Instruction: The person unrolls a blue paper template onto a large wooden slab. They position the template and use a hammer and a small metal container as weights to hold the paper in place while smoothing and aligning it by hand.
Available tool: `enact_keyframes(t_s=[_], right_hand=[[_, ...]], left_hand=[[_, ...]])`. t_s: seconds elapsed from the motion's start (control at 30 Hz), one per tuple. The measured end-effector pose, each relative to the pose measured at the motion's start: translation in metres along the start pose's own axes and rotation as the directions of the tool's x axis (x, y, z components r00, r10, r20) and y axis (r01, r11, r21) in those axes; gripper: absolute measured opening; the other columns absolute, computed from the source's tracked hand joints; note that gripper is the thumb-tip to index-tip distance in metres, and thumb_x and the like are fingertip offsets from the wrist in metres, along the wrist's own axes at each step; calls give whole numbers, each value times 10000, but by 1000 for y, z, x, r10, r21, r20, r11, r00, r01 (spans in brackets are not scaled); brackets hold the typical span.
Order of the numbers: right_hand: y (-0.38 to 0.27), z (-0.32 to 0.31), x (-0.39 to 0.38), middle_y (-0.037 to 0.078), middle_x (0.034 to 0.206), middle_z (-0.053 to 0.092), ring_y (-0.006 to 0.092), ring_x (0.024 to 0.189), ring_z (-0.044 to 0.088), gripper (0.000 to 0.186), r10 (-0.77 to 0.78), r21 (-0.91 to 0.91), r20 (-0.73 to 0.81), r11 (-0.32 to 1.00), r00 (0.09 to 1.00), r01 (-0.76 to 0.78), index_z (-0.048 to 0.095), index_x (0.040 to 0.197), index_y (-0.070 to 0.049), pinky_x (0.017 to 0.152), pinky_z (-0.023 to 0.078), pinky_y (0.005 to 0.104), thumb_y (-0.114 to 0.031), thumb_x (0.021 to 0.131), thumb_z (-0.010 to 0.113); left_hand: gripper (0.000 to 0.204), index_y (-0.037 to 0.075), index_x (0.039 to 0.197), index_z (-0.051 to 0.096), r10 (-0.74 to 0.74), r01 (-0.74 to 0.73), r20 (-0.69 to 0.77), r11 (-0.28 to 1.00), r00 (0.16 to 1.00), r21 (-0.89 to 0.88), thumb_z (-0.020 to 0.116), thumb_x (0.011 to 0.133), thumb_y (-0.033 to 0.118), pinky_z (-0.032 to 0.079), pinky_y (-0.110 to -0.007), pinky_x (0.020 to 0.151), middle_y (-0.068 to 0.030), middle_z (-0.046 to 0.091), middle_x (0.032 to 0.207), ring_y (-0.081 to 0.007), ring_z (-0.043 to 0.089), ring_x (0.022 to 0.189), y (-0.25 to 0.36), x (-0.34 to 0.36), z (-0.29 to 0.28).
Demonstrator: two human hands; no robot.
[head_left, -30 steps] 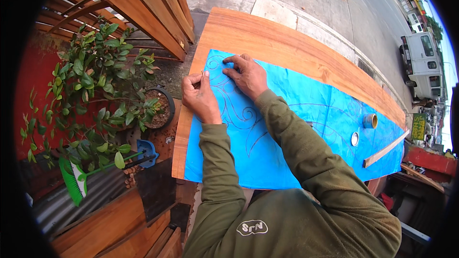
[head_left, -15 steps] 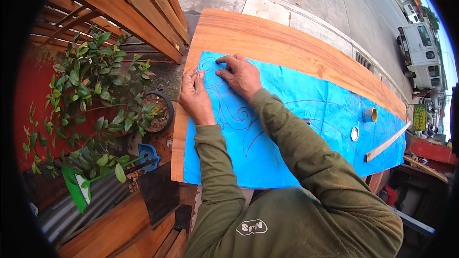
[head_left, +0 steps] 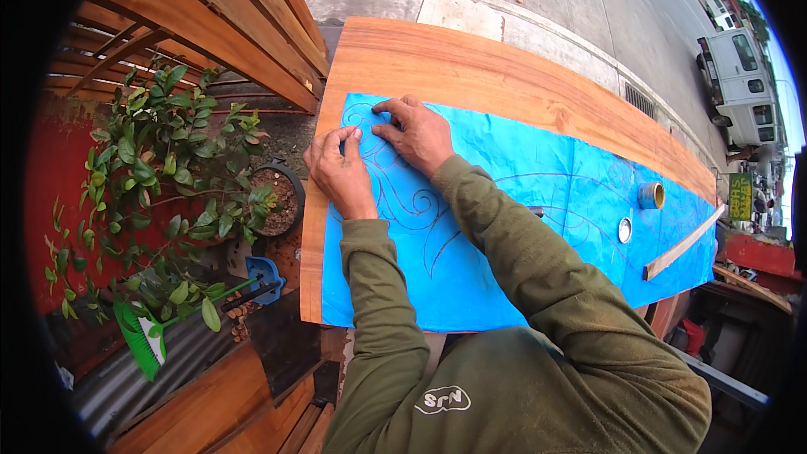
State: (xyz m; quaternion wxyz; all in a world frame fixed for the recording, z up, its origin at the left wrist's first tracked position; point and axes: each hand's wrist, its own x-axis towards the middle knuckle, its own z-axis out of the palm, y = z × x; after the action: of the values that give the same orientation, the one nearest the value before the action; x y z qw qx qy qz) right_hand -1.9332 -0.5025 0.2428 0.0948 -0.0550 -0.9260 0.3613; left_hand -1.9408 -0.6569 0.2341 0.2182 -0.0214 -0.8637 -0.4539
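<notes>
A blue sheet (head_left: 479,286) with curling scroll lines drawn in dark ink lies over a brown wooden board (head_left: 471,59). At the sheet's far left corner is my left hand (head_left: 338,170), its thumb and forefinger tips close together in a pinch. Anything between them is too small to make out. Just right of it, my right hand (head_left: 418,136) rests over the drawn curls, forefinger and thumb bent and apart, with nothing visible between them. A dark stick-like end (head_left: 536,212) shows beside my right sleeve; the rest of it is hidden.
Toward the right of the sheet are a small tin (head_left: 651,196), a round lid (head_left: 624,230) and a wooden strip (head_left: 683,244). A potted plant (head_left: 181,172), a green broom (head_left: 141,340) and slatted wood (head_left: 227,25) stand left. A white van (head_left: 742,88) is on the road.
My left hand has drawn slightly left and down, its fingers bent a little differently. My right hand has barely moved. The walking person at the top has mostly left the view.
</notes>
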Motion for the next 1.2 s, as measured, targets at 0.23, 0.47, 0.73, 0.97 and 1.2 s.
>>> enact_keyframes(t_s=[0.23, 0.47, 0.73, 0.97, 1.2], right_hand=[[0, 0, 3, 127, 1104, 690, 347, 971, 731, 430, -118, -144, 52, 982, 992, 125, 728, 1426, -273, 816, 589, 470, -344, 1003, 766], [-5, -5, 17, 187, 1158, 655, 393, 990, 736, 486, -33, -229, 256, 969, 966, 94, 676, 1489, -312, 814, 603, 509, -346, 1009, 742], [-9, -8, 24, 223, 1172, 659, 434, 981, 737, 552, 5, -243, 326, 967, 945, 79, 612, 1560, -347, 824, 609, 537, -371, 1022, 732], [-7, -9, 27, 223, 1172, 666, 430, 985, 739, 575, 10, -241, 334, 968, 943, 75, 616, 1558, -353, 835, 612, 528, -379, 1001, 753], [-6, -6, 24, 206, 1183, 682, 384, 1010, 749, 586, -10, -229, 307, 970, 952, 84, 628, 1539, -323, 809, 610, 508, -342, 973, 778]], left_hand=[[97, 64, 949, 804, -55, 55, -7, 998, 998, -22, 854, 903, 133, 525, -467, 952, -73, 769, 1005, -331, 657, 1056, 4, 0, -1], [116, 64, 971, 812, -202, 204, 57, 978, 978, -31, 851, 909, 154, 534, -468, 908, -81, 792, 1005, -333, 660, 1040, 11, 11, -1], [129, 76, 964, 842, -127, 127, 6, 992, 992, 10, 858, 897, 185, 532, -475, 912, -78, 816, 1028, -334, 665, 1032, 4, 45, 23], [184, 28, 968, 861, -94, 94, -30, 996, 995, 3, 876, 884, 190, 583, -432, 788, -164, 824, 972, -323, 765, 861, -17, 63, 44], [141, 137, 954, 873, -177, 177, 16, 983, 984, -46, 869, 883, 258, 523, -487, 943, -24, 821, 1031, -320, 670, 1037, -23, 62, 47]])
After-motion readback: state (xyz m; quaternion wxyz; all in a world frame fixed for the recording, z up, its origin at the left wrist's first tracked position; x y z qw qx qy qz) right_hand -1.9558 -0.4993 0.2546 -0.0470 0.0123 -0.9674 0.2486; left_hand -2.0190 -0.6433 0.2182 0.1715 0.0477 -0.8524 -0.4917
